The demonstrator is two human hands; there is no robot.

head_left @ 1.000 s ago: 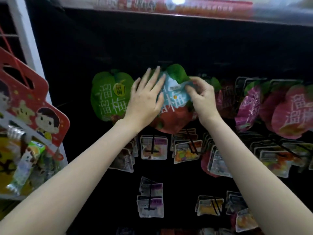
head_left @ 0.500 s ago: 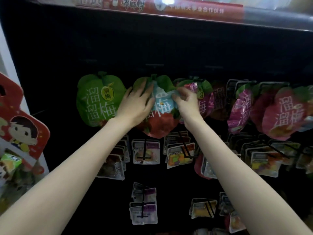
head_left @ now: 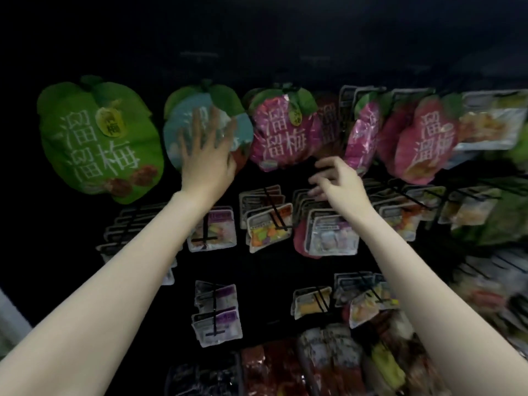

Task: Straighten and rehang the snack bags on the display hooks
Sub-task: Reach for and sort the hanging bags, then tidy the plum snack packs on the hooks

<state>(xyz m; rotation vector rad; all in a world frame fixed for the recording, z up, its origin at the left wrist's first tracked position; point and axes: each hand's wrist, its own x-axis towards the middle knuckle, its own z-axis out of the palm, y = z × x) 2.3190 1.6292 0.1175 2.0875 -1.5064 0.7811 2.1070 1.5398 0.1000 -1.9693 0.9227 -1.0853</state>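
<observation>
Apple-shaped snack bags hang in a row on the dark display wall. A green bag (head_left: 100,138) is at the left, then a blue bag (head_left: 183,121), then a pink bag (head_left: 281,130) and further pink bags (head_left: 425,138) to the right. My left hand (head_left: 207,152) lies flat with spread fingers on the front of the blue bag. My right hand (head_left: 337,180) hangs in the air below the pink bag, fingers loosely curled, holding nothing.
Rows of small clear candy packs (head_left: 270,227) hang on black hooks below the big bags. More small packs (head_left: 215,318) sit lower, and dark red packets (head_left: 274,367) fill the bottom. The right edge is blurred.
My right hand has let go of the blue bag and dropped down to the right. My left hand stays on the blue bag, now flat. The view has shifted right and down.
</observation>
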